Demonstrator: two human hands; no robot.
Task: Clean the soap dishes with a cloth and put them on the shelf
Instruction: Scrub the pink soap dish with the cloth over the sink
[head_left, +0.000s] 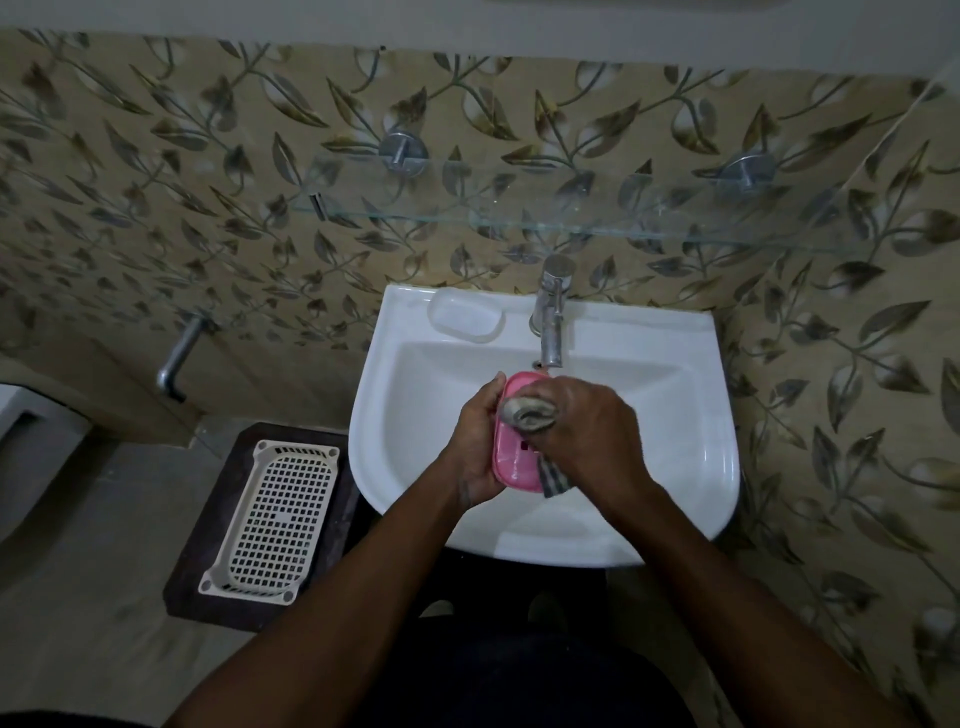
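I've got two dishes here: one pink soap dish (511, 462), one white soap dish (466, 317). Plus one cloth (527, 413), one basket (272, 514), one shelf (467, 218), one tap (553, 322).

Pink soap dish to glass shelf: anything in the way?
Only the tap: it rises at the back of the sink, just beyond the pink soap dish and below the front edge of the glass shelf, so a straight move forward would likely meet it. Nothing visible sits on the glass. Left hand holds the dish, right hand the cloth.
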